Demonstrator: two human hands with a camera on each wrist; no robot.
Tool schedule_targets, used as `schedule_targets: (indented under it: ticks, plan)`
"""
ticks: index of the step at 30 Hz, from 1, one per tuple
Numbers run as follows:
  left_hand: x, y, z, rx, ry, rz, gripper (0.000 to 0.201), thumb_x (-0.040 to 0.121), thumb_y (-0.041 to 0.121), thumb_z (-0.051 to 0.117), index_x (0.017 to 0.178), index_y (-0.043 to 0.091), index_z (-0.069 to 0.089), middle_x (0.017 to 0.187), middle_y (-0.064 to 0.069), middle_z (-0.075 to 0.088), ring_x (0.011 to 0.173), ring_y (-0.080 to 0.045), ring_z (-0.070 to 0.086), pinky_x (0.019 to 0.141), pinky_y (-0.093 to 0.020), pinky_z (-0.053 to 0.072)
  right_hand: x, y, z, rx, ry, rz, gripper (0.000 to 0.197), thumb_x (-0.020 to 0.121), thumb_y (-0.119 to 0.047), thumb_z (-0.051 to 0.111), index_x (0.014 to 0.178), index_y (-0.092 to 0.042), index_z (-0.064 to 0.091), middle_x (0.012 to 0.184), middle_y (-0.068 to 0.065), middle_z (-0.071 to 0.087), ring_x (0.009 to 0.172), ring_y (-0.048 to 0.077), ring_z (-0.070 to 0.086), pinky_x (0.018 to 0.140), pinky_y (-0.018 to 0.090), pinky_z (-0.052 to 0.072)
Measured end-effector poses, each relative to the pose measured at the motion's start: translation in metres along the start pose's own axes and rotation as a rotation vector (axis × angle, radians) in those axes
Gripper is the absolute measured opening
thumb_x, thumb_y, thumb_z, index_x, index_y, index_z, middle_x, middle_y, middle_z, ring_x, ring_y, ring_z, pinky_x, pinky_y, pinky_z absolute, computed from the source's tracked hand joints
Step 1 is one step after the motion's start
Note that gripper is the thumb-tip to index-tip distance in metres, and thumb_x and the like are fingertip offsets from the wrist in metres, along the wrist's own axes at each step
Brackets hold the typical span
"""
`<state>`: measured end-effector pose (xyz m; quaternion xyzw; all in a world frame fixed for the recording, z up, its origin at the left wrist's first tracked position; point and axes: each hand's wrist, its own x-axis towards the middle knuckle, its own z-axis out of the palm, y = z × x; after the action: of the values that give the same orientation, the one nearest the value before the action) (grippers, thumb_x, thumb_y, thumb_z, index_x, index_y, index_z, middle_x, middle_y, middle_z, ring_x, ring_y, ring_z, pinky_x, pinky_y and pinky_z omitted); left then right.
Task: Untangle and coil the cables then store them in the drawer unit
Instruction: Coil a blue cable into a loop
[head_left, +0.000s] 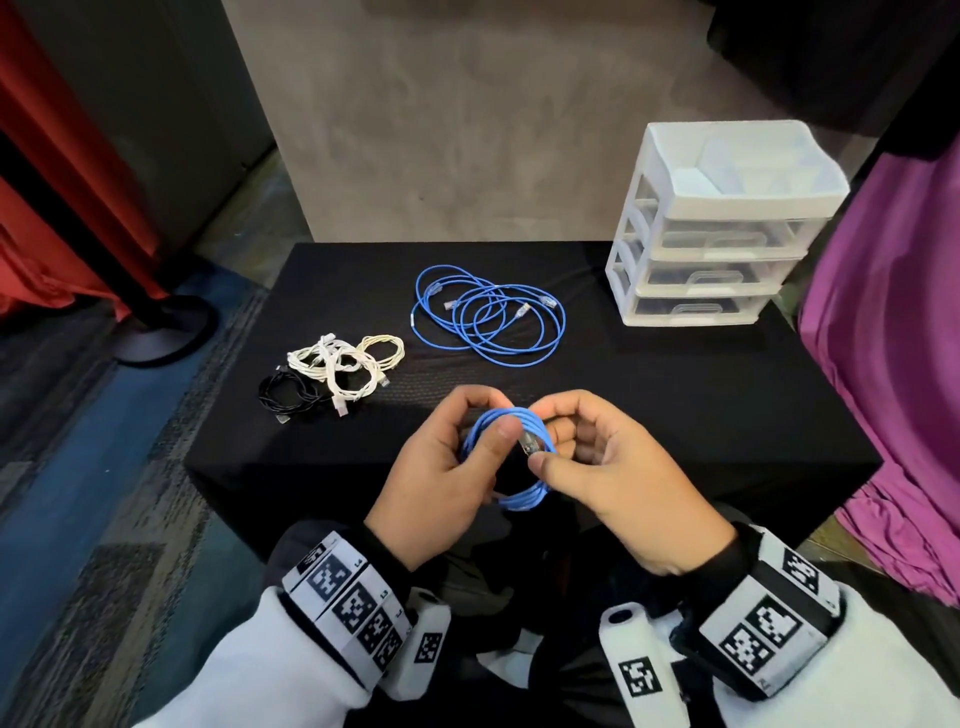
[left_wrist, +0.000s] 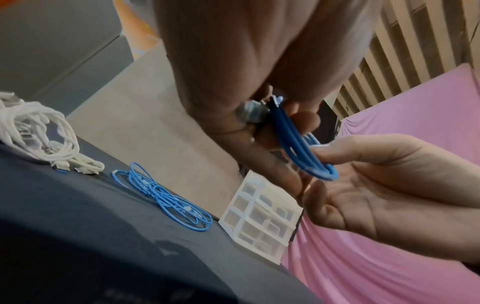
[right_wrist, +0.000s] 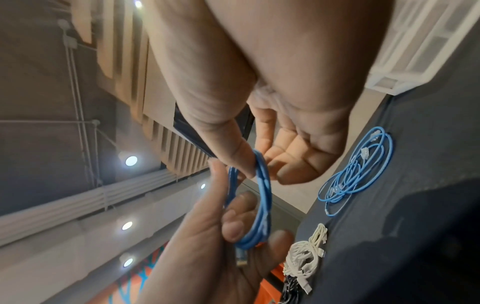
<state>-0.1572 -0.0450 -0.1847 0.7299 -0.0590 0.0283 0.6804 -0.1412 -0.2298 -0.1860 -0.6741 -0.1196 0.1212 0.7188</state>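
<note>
Above the table's (head_left: 675, 415) near edge, both hands hold a blue coil (head_left: 511, 457) between them. Left hand (head_left: 441, 478) grips its left side, thumb over the strands; right hand (head_left: 618, 467) pinches the plug end at the coil's right. The drawer unit (head_left: 727, 228) stands far right, nearer the right hand.

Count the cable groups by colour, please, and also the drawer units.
Blue: 2, the coiled blue cable held in both hands and the loose blue cables on the table.
White or cream: 1, the white cable bundle.
Black: 1, the black cable.
Drawer unit: 1.
Total: 5.
</note>
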Motion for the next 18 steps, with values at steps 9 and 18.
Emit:
schedule_targets:
  ticks: [9,18]
  plan:
    - [0.001,0.0,0.001,0.0,0.065,-0.071,0.026,0.1,0.039,0.052,0.099,0.016,0.065,0.059,0.004,0.045,0.05,-0.015,0.044,0.05,-0.027,0.044,-0.001,-0.004,0.007,0.211,0.044,-0.001,0.042,0.083,0.005,0.078,0.121,-0.007,0.064,0.091,0.008,0.07,0.083,0.017,0.065,0.079,0.024,0.056]
    - [-0.003,0.012,0.018,-0.387,0.075,-0.356,0.038,0.109,0.031,0.044,0.084,0.009,0.063,0.058,0.005,0.052,0.048,-0.005,0.046,0.051,-0.018,0.043,-0.007,-0.005,0.012,-0.212,0.03,-0.174,0.038,0.083,-0.017,0.086,0.115,-0.028,0.068,0.103,-0.001,0.068,0.088,0.021,0.065,0.087,0.044,0.057]
